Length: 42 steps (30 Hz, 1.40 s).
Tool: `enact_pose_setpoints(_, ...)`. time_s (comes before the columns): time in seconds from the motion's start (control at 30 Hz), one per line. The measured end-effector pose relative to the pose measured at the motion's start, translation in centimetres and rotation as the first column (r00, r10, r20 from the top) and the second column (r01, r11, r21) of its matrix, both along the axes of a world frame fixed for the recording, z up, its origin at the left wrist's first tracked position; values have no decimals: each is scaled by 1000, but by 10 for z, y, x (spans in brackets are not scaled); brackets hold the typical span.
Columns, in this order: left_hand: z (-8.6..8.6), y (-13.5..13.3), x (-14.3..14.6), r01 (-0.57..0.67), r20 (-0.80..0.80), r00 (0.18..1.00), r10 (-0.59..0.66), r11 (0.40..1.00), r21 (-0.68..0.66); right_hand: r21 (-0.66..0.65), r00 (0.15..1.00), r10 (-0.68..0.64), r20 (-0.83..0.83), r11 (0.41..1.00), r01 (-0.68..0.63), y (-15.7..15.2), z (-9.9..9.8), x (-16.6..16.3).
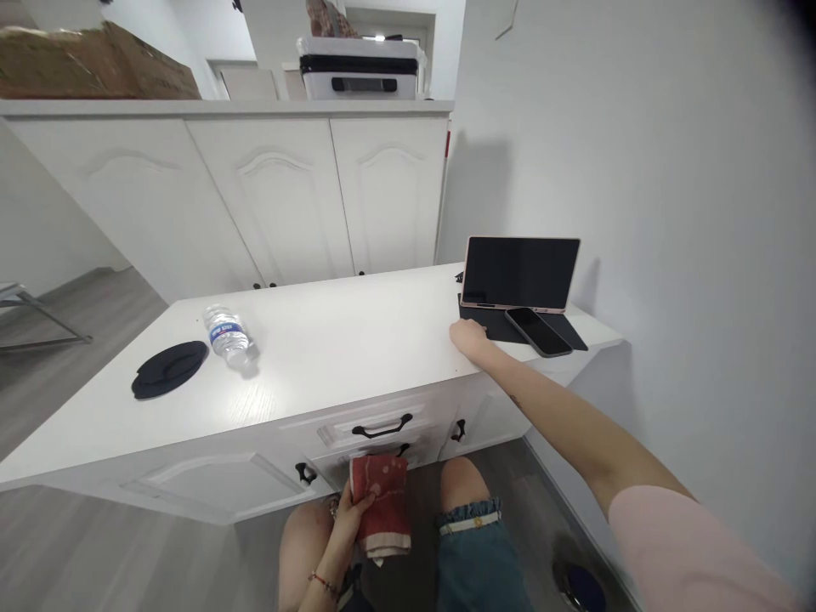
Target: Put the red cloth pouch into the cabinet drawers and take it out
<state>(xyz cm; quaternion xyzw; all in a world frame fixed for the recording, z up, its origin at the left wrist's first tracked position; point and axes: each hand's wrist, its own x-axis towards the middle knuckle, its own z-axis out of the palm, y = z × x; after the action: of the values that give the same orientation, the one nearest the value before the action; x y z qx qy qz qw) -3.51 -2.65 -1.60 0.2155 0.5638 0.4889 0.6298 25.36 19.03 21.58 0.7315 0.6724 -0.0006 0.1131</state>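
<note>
A folded red towel (383, 501) with a pale border hangs in front of the drawers, between my knees. My left hand (349, 514) grips it by its left side, thumb lying across the front. On the white tabletop my right hand (468, 334) rests with curled fingers, beside the left edge of a black mat or cover (494, 325). Whatever those fingers may hold is hidden. Just beyond that hand stands a tablet (519, 272) with a dark screen, leaning back. A black phone (539, 331) lies in front of the tablet, partly over the black cover.
A clear plastic bottle (226, 333) lies on the left of the white tabletop (344, 340), beside a flat black object (169, 370). Drawer handles (382, 427) stick out below the front edge. White cabinets (274, 187) behind carry a cardboard box (95, 64) and a white suitcase (360, 72).
</note>
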Motion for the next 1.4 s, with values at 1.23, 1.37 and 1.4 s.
enact_pose_setpoints(1.23,-12,2,-4,-61,-8,998,61,995,-85,66,974,172,147,981,-183,-71,-19,120)
enact_pose_setpoints(1.37,-13,5,-5,-3,-11,1000,2,994,-113,235,985,165,47,957,-171,-78,-31,140)
enact_pose_setpoints(1.4,-14,7,-5,8,-10,1000,-9,992,-122,250,987,161,28,954,-163,-79,-32,145)
